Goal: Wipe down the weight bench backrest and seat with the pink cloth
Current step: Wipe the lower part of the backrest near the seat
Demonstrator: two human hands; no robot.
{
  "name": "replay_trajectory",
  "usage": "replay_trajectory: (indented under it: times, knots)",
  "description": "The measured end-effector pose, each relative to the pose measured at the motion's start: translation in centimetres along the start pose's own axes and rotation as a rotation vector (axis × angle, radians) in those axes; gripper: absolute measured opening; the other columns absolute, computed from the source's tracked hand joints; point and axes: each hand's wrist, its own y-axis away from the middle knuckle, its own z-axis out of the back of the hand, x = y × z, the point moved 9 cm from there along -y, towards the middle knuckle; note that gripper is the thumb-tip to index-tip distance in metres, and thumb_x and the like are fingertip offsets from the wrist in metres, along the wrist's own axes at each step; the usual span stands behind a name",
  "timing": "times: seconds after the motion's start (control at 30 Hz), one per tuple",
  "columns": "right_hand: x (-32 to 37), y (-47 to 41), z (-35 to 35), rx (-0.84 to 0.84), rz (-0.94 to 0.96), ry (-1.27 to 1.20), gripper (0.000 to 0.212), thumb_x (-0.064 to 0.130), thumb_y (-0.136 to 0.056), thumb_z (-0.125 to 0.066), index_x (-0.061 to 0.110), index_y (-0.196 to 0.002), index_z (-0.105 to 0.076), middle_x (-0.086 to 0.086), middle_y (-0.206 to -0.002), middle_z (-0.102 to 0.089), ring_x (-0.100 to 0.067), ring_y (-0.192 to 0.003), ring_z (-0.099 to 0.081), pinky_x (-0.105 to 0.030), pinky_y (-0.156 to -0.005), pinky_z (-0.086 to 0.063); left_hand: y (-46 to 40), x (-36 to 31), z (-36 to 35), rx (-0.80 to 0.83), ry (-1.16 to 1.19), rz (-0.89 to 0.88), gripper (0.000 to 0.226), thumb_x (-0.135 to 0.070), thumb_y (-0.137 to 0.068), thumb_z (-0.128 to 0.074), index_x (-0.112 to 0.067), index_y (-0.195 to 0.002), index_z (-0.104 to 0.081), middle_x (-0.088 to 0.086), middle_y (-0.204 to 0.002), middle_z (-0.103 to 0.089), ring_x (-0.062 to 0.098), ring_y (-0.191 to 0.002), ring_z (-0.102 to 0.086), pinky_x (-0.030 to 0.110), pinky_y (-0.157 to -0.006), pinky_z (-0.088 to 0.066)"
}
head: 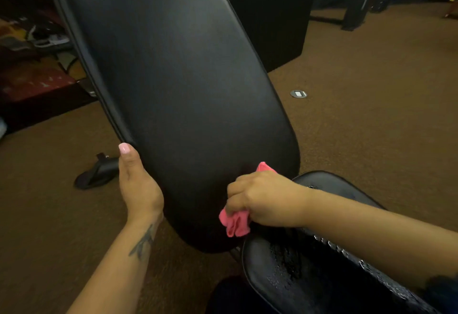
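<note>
The black padded backrest (pixel 178 85) of the weight bench slants up from the lower middle to the top left. Its black seat (pixel 297 269) lies at the lower right, speckled with wet droplets. My right hand (pixel 262 197) is closed around the bunched pink cloth (pixel 235 222) and presses it against the lower right part of the backrest, close to the seat. My left hand (pixel 137 184) grips the lower left edge of the backrest, thumb on the front rim, fingers hidden behind the pad.
Brown carpet (pixel 371 115) surrounds the bench. A black bench foot (pixel 96 172) rests on the floor at left. A round metal floor outlet (pixel 298 94) sits right of the backrest. Dark gym equipment (pixel 272 16) stands behind, with clutter at far left.
</note>
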Motion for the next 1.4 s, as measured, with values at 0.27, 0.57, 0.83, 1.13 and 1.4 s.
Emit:
replay_trajectory:
  times: [0.27, 0.57, 0.83, 1.13, 1.4]
  knots:
    - [-1.5, 0.3, 2.1, -0.004, 0.002, 0.080, 0.030, 0.021, -0.066, -0.043, 0.026, -0.074, -0.071, 0.006, -0.077, -0.061, -0.017, -0.072, -0.057, -0.025, -0.061, -0.037, -0.3, 0.1, 0.1, 0.028, 0.006, -0.030, 0.100, -0.093, -0.064, -0.038, -0.031, -0.142, -0.047, -0.016, -0.139, -0.054, 0.008, -0.130, -0.048, 0.041, -0.114, -0.034]
    - [2.9, -1.1, -0.6, 0.165, 0.182, 0.222, 0.006, 0.013, -0.063, -0.062, 0.019, -0.065, -0.064, 0.001, -0.070, -0.056, -0.023, -0.066, -0.055, -0.032, -0.052, -0.042, 0.2, -0.7, -0.5, 0.036, 0.022, -0.041, 0.060, -0.059, -0.097, -0.028, -0.023, -0.140, -0.048, -0.012, -0.134, -0.056, 0.008, -0.126, -0.051, 0.037, -0.112, -0.038]
    - [4.9, -1.8, -1.6, 0.181, 0.139, 0.122, 0.006, 0.005, -0.067, -0.065, 0.011, -0.070, -0.066, -0.006, -0.075, -0.060, -0.028, -0.070, -0.058, -0.036, -0.052, -0.044, 0.0, -0.3, -0.4, 0.047, 0.007, -0.025, 0.065, -0.068, -0.092, -0.029, -0.027, -0.138, -0.050, -0.015, -0.130, -0.057, 0.008, -0.123, -0.052, 0.040, -0.111, -0.038]
    - [5.4, -1.4, -1.8, 0.129, 0.098, -0.049, 0.021, 0.001, -0.066, -0.064, 0.012, -0.082, -0.070, -0.005, -0.080, -0.060, -0.027, -0.076, -0.058, -0.035, -0.054, -0.045, 0.0, -0.5, -0.4, 0.050, 0.015, -0.050, 0.047, -0.061, -0.097, -0.027, -0.036, -0.131, -0.046, -0.023, -0.122, -0.053, 0.007, -0.124, -0.048, 0.036, -0.112, -0.035]
    - [-0.9, 0.1, 0.5, 0.162, 0.053, 0.083, 0.024, 0.012, -0.067, -0.071, 0.027, -0.086, -0.073, 0.005, -0.084, -0.065, -0.018, -0.081, -0.062, -0.022, -0.060, -0.040, -0.2, -0.4, -0.3, 0.057, 0.015, -0.070, 0.055, -0.062, -0.096, -0.028, -0.029, -0.136, -0.047, -0.018, -0.129, -0.055, 0.007, -0.126, -0.050, 0.038, -0.113, -0.036]
